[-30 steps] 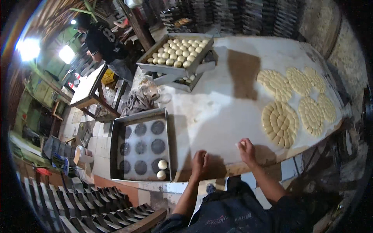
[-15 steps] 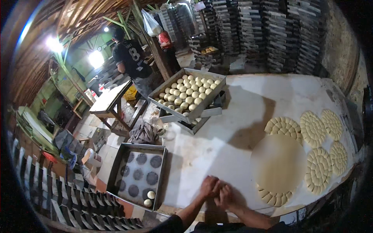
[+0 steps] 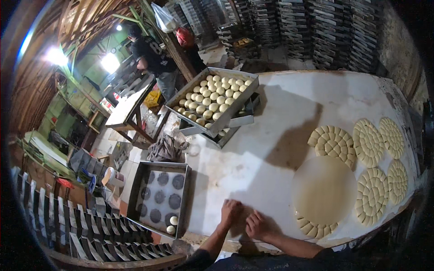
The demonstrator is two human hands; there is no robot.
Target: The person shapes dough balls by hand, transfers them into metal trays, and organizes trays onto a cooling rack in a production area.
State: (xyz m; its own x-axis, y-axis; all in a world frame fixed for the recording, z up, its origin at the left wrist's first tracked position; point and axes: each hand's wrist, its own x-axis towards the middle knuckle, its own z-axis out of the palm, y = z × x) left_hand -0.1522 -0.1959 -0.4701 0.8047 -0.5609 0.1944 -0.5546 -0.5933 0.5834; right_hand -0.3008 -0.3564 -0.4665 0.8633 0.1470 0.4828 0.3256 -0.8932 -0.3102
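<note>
My left hand (image 3: 231, 211) rests low over the whitish worktable (image 3: 221, 180), its fingers curled down toward the surface. Just to its right, my right hand (image 3: 257, 226) is curled in the same way, a small gap between the two. Whatever lies under the fingers is hidden. To the left stands a metal tray (image 3: 186, 194) with round dark marks on its bottom and two dough balls (image 3: 173, 220) in its near right corner. Right of my hands lie several rounds of cut dough (image 3: 372, 196), scored into small pieces; one round (image 3: 317, 228) is largely covered by a blurred patch.
Stacked metal trays (image 3: 235, 121) sit at the table's far left, the top one full of dough balls (image 3: 213, 100). Behind them rises a wooden post (image 3: 174, 45). A person (image 3: 156, 58) stands beyond, near a small table (image 3: 129, 108). Tall tray stacks (image 3: 330, 36) line the back.
My hands were together and have moved apart, the left one going left and slightly up. The view has shifted a little. The two dough balls remain in the tray corner.
</note>
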